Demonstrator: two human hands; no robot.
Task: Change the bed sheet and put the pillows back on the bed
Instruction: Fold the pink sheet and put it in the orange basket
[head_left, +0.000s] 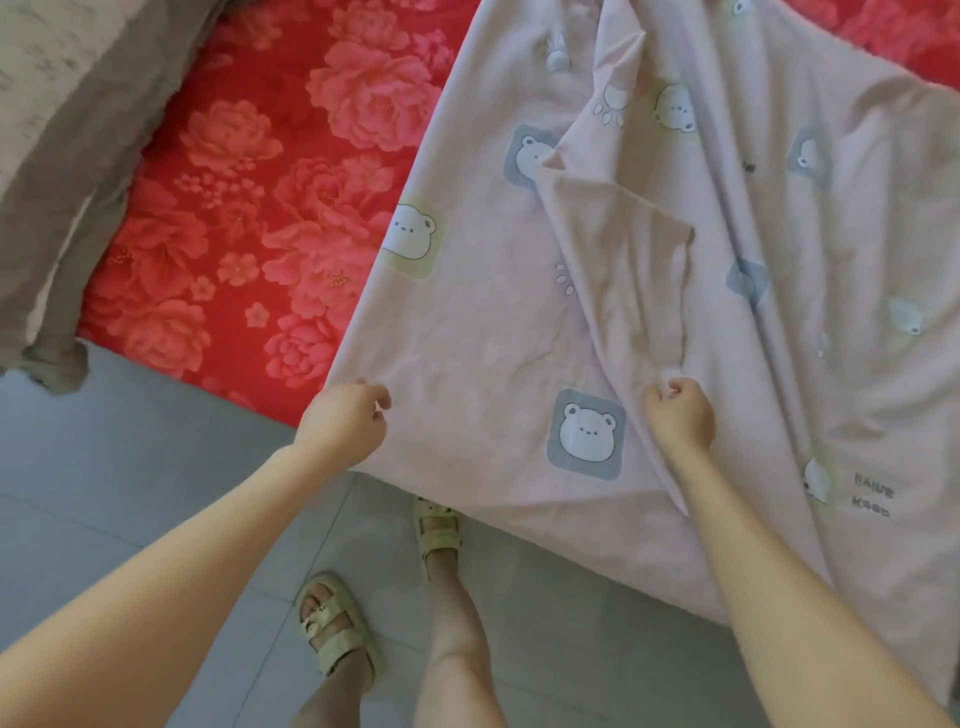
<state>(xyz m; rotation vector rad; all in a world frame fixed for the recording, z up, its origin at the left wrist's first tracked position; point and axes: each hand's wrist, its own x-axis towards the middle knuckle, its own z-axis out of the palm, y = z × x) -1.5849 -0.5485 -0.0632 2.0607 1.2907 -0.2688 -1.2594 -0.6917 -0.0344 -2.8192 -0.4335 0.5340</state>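
A pale pink bed sheet printed with white bears lies crumpled over the right part of the bed and hangs over its near edge. My left hand grips the sheet's left edge at the bed's near side. My right hand pinches a fold of the same sheet a little to the right, next to a bear print. Beneath the sheet, a red mattress cover with a rose pattern shows on the left. No pillow is in view.
A grey-brown quilt is bunched on the bed's left end and droops over the edge. Grey floor tiles run along the near side. My feet in pale sandals stand close to the bed.
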